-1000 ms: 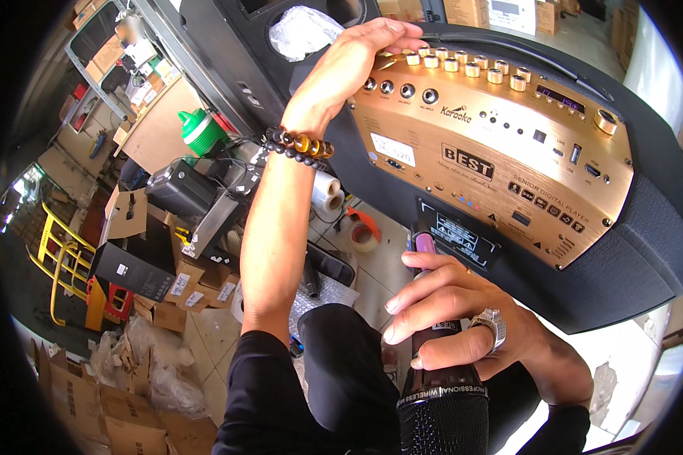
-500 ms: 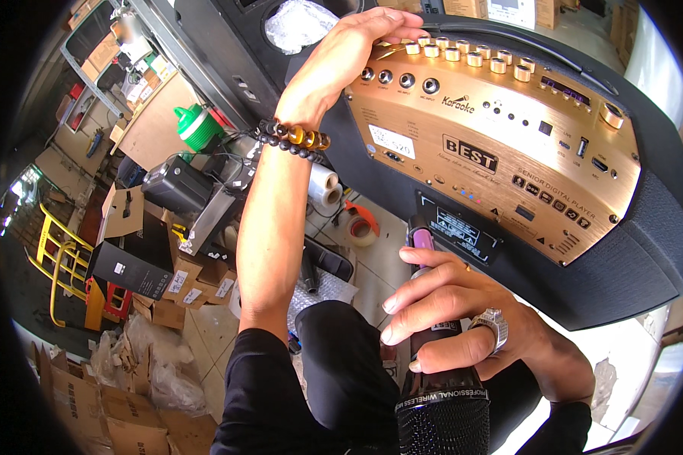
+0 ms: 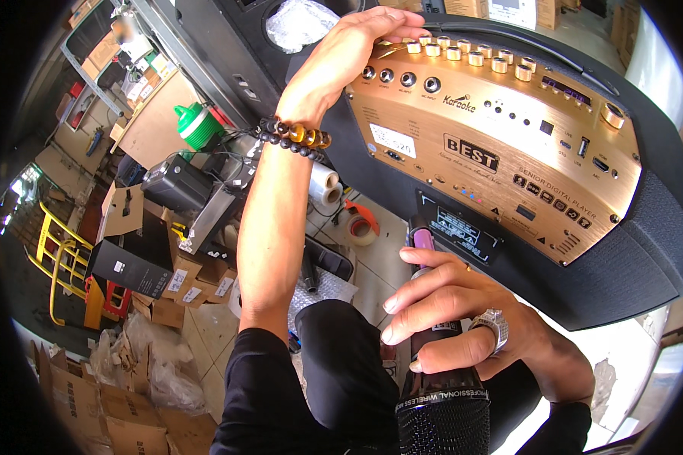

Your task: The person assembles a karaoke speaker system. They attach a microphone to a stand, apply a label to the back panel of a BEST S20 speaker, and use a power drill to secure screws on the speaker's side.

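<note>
A black speaker (image 3: 341, 152) with a gold control panel (image 3: 432, 163) stands tilted in front of me. Along the panel's upper edge runs a row of gold knobs (image 3: 499, 65), with round jack sockets beneath. My left hand (image 3: 364, 36) lies over the panel's top left corner, fingers stretched out beside the leftmost knobs; its thumb is mostly hidden. My right hand (image 3: 463, 311) is wrapped around a black wireless microphone (image 3: 444, 421). The microphone's mesh head points toward me, and its purple-banded tail end (image 3: 423, 240) reaches toward the panel's lower edge.
On the left are a green jug (image 3: 197, 127), a black box (image 3: 133, 265), a yellow metal frame (image 3: 53, 243) and cardboard boxes (image 3: 133, 421). Orange-handled tape (image 3: 363, 226) and bubble wrap (image 3: 334, 292) lie on the tiled floor. Another dark cabinet (image 3: 228, 45) stands behind the speaker.
</note>
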Demonstrator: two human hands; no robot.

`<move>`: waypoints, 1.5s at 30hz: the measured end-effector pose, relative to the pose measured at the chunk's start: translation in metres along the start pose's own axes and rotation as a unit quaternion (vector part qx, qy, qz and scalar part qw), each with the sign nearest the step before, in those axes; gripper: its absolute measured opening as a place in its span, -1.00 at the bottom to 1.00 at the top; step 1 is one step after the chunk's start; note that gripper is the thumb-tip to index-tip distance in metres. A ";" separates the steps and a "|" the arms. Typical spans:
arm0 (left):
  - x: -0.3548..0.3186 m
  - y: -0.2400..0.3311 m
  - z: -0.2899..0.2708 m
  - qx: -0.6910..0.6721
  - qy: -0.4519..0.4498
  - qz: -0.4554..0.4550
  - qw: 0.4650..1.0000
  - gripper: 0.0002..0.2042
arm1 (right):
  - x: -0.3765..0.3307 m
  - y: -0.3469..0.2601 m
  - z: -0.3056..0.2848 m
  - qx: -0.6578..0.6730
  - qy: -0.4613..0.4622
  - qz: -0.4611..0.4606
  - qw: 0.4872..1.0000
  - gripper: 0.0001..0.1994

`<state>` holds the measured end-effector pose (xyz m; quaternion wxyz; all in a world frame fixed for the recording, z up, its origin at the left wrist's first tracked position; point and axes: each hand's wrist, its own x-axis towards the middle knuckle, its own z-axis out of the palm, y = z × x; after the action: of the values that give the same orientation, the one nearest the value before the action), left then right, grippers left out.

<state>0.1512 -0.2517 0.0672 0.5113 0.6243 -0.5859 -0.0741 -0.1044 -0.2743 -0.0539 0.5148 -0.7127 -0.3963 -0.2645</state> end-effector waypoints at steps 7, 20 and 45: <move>0.000 -0.004 -0.002 -0.014 -0.013 0.013 1.000 -0.63 | 0.002 -0.004 0.001 -0.008 0.016 0.021 1.000 -0.76; 0.001 -0.004 -0.001 -0.038 -0.002 0.010 0.999 -0.63 | 0.002 -0.004 -0.002 -0.019 0.010 0.019 1.000 -0.72; 0.000 0.001 -0.001 -0.034 -0.005 -0.017 0.999 -0.66 | 0.000 -0.004 -0.001 0.016 0.006 -0.010 1.000 -0.42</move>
<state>0.1512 -0.2508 0.0680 0.5283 0.6160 -0.5747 -0.1057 -0.1076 -0.2747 -0.0517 0.5254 -0.6989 -0.4048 -0.2676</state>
